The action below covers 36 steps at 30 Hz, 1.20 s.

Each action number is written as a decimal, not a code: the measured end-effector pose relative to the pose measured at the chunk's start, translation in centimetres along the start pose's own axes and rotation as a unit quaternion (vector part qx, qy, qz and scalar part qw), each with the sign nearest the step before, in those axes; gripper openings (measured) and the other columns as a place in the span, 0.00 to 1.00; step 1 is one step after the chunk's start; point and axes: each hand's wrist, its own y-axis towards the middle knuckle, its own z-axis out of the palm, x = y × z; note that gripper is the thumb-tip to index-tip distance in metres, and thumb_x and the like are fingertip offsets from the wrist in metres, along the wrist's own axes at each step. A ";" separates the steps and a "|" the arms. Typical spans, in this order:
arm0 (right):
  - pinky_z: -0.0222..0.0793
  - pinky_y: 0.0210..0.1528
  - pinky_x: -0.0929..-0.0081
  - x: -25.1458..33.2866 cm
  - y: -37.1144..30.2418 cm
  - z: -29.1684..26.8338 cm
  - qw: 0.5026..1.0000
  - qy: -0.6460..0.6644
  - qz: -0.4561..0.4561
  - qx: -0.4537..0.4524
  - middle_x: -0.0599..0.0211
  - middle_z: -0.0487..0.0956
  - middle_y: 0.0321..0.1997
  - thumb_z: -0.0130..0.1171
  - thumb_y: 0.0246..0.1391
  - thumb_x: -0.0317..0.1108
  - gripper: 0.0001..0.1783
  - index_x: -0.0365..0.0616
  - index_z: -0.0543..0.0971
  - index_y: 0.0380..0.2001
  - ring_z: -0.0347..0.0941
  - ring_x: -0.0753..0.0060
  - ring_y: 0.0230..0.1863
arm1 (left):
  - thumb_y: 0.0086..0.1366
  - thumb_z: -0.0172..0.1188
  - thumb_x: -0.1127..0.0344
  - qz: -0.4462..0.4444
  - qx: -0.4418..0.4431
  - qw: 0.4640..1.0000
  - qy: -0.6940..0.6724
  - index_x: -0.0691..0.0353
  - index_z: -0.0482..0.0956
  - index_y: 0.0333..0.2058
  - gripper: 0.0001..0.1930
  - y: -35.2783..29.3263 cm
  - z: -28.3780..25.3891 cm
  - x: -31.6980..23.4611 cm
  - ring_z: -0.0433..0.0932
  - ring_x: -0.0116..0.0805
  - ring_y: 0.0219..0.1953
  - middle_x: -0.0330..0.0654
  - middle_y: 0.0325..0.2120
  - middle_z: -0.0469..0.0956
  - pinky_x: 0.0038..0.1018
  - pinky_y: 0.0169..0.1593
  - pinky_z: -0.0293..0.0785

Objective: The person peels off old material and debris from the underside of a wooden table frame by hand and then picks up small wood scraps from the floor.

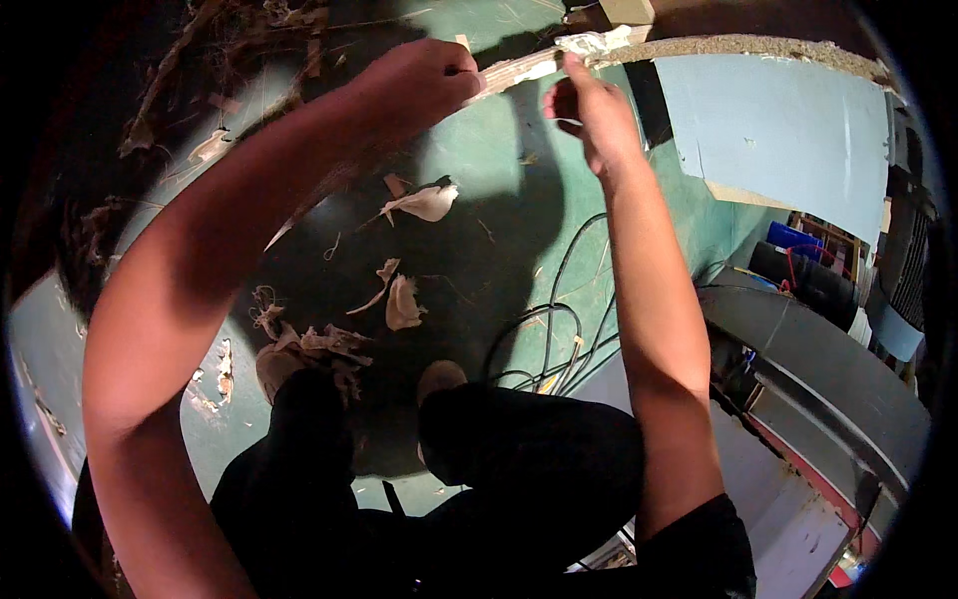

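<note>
My left hand is closed in a fist at the near end of a pale, layered wooden strip. Its fingertips are mostly hidden. Along the strip, my right hand has its thumb up against the near edge, beside a lump of ragged whitish material. The other fingers of that hand are loosely curled and apart, below the strip, with nothing visible between them. To the right, the strip meets a rough-edged board above a pale blue panel.
Torn whitish scraps and fibres lie over the green floor. Black cables coil right of my feet. A curved grey piece stands at the right, with a blue container beyond. Dark debris lies at upper left.
</note>
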 end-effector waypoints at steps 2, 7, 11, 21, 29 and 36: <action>0.69 0.33 0.72 0.3 -0.4 1.5 0.996 0.073 0.011 0.040 0.65 0.81 0.27 0.56 0.66 0.57 0.27 0.42 0.79 0.30 0.75 0.71 0.28 | 0.65 0.58 0.59 0.044 -0.044 0.997 0.037 0.64 0.82 0.43 0.15 0.4 0.7 0.2 0.82 0.49 0.32 0.53 0.30 0.82 0.41 0.39 0.76; 0.65 0.23 0.78 1.3 0.0 3.1 0.999 0.038 -0.005 -0.010 0.67 0.79 0.24 0.56 0.67 0.50 0.21 0.42 0.77 0.30 0.71 0.78 0.20 | 0.63 0.64 0.64 0.048 -0.071 0.992 0.097 0.63 0.81 0.47 0.15 -0.5 1.4 -0.4 0.82 0.42 0.38 0.50 0.36 0.82 0.37 0.45 0.76; 0.64 0.23 0.77 1.1 0.4 2.9 0.998 0.053 -0.018 -0.023 0.68 0.79 0.23 0.56 0.67 0.48 0.20 0.43 0.77 0.28 0.70 0.78 0.19 | 0.62 0.65 0.65 0.044 -0.054 0.992 0.107 0.62 0.79 0.50 0.18 -0.9 1.1 -0.7 0.81 0.39 0.42 0.49 0.40 0.81 0.34 0.49 0.76; 0.58 0.24 0.75 -1.0 1.6 3.2 0.984 0.036 -0.146 -0.094 0.71 0.74 0.17 0.57 0.65 0.42 0.23 0.44 0.75 0.16 0.64 0.80 0.19 | 0.64 0.62 0.65 0.112 -0.099 0.975 0.166 0.63 0.77 0.49 0.16 -1.0 2.0 0.0 0.79 0.53 0.44 0.53 0.40 0.78 0.42 0.50 0.75; 0.57 0.24 0.75 -3.0 4.0 3.0 0.959 -0.046 -0.232 -0.153 0.73 0.72 0.16 0.56 0.63 0.41 0.23 0.41 0.75 0.15 0.61 0.82 0.20 | 0.65 0.58 0.68 0.114 -0.106 0.963 0.219 0.64 0.75 0.49 0.15 -1.0 2.5 -0.7 0.77 0.58 0.46 0.55 0.42 0.76 0.46 0.50 0.74; 0.70 0.31 0.58 -1.3 0.6 4.5 0.891 -0.136 -0.391 -0.186 0.43 0.75 0.21 0.56 0.57 0.39 0.19 0.34 0.77 0.20 0.73 0.42 0.23 | 0.65 0.58 0.68 0.126 -0.119 0.954 0.243 0.62 0.73 0.49 0.14 -1.1 2.8 -0.6 0.77 0.60 0.46 0.55 0.43 0.75 0.48 0.49 0.75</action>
